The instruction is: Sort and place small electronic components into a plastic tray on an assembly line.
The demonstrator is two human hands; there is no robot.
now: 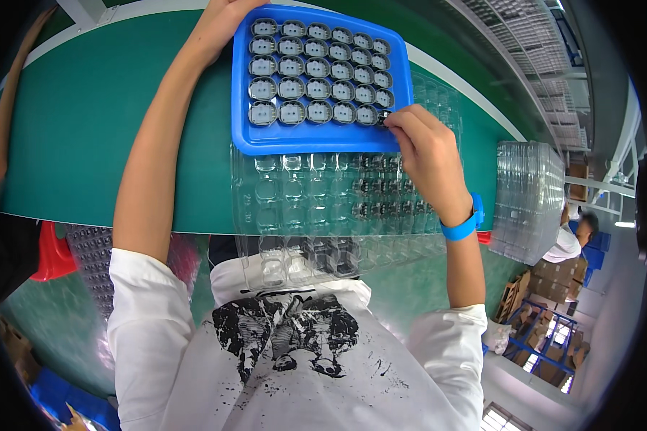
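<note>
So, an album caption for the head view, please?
Right hand touches one part at a blue tray of rounded parts, left hand at its far edge.

Item positions, head view

The tray [302, 146] is set on the far part of the worktable [65, 158]; rows of parts [317, 67] are held in it. The blister sheet [309, 215] is partly covered by it and extended bodyward past the table's near edge. The left hand [226, 20] is placed at the tray's far left corner, the right hand [424, 140] at the near right. Stacked sheets [526, 201] are located rightward.
</note>
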